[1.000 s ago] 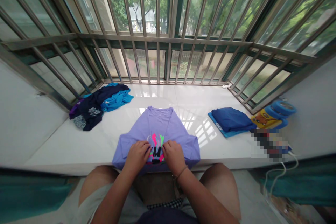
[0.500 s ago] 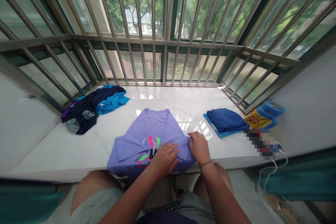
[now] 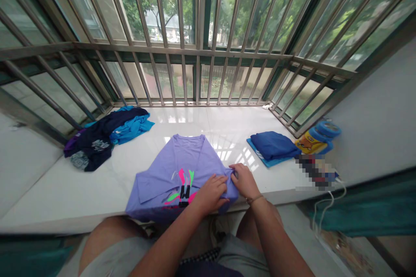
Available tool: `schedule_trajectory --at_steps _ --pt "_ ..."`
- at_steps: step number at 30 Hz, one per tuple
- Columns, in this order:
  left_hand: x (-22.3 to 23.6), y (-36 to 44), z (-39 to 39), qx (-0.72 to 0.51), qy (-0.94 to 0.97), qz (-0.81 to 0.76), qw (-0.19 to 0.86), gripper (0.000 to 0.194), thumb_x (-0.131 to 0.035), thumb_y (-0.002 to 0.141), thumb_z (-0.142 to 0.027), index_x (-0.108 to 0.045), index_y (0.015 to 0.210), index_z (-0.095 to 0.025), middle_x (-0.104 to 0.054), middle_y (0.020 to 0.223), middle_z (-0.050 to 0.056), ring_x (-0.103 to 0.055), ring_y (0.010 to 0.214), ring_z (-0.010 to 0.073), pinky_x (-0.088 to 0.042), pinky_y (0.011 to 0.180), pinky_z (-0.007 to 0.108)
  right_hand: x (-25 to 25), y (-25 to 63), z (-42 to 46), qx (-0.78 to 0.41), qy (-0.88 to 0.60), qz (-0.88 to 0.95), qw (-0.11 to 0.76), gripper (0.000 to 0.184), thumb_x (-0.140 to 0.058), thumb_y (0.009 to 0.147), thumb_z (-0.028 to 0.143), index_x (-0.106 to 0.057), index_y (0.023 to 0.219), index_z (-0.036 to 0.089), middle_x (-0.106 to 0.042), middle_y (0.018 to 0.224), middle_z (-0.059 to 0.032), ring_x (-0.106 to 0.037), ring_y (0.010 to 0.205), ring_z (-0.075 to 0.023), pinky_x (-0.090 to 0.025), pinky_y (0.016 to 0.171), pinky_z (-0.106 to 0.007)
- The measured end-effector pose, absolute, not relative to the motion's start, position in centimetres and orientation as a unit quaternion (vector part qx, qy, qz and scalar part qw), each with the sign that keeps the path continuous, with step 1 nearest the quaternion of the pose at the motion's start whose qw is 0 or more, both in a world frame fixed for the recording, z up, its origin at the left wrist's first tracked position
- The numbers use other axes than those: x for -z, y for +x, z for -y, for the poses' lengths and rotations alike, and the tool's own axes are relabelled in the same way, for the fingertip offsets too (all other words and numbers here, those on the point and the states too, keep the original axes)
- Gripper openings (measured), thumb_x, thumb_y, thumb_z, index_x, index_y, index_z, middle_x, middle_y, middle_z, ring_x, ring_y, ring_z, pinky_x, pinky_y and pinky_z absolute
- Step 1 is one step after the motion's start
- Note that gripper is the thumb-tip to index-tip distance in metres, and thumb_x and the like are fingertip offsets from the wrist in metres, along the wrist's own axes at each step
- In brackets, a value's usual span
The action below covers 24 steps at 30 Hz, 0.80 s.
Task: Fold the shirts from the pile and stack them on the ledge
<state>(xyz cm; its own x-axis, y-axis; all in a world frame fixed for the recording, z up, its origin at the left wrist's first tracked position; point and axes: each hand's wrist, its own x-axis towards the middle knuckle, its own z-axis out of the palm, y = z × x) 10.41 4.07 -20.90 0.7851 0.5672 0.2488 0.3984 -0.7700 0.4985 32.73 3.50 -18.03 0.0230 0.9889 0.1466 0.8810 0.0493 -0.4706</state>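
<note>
A purple T-shirt [image 3: 190, 153] lies spread on the white sill, its neckline pointing to the window and its lower part reaching the front edge. Pink, green and black print shows on its front. On the shirt's right half rests my left hand [image 3: 211, 194], fingers stretched over the cloth and close to the right sleeve. My right hand [image 3: 244, 181] is closed at that sleeve's outer edge, thumb and fingers pinching the fabric. The left sleeve is folded inward across the body.
Rumpled dark blue, light blue and purple clothes [image 3: 108, 136] lie at the left. At the right sit folded blue clothes [image 3: 273, 146], a blue and yellow bottle [image 3: 313, 138] and a blurred-out item with white cables [image 3: 325, 207]. Metal bars [image 3: 195, 52] line the window.
My left hand has slid right across the shirt toward the sleeve. My right hand keeps its grip at the sleeve edge. The whole view has shifted slightly.
</note>
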Motion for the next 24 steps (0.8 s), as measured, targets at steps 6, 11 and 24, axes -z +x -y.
schedule_trajectory --at_steps 6,11,24 --pt "19.9 10.1 -4.2 -0.255 0.868 -0.290 0.311 0.019 -0.052 0.107 -0.028 -0.070 0.112 -0.024 -0.073 0.142 0.010 -0.065 0.137 0.0231 -0.040 0.131 0.050 18.0 32.5 -4.3 -0.141 -0.669 0.688 0.241 0.032 -0.063 0.087 0.014 -0.075 0.115 0.021 -0.073 0.115 -0.0086 -0.064 0.111 -0.0242 -0.048 0.105 -0.037" --pt "19.8 9.7 -4.3 -0.303 0.828 -0.307 0.359 0.037 -0.039 0.112 -0.033 -0.063 0.137 -0.021 -0.073 0.137 0.013 -0.067 0.129 0.0242 -0.052 0.119 0.048 17.7 31.9 -4.1 -0.149 -0.638 0.713 0.249 0.039 -0.059 0.085 0.010 -0.073 0.119 0.022 -0.072 0.119 -0.0082 -0.064 0.115 -0.0242 -0.048 0.106 -0.038" --pt "19.6 9.2 -4.3 -0.336 0.799 -0.298 0.399 0.035 -0.033 0.114 -0.036 -0.060 0.131 -0.023 -0.068 0.145 0.012 -0.063 0.137 0.0222 -0.052 0.118 0.044 17.6 30.7 -4.6 -0.168 -0.660 0.693 0.235 0.049 -0.062 0.078 0.006 -0.071 0.125 0.020 -0.072 0.124 -0.0097 -0.064 0.118 -0.0252 -0.047 0.107 -0.036"
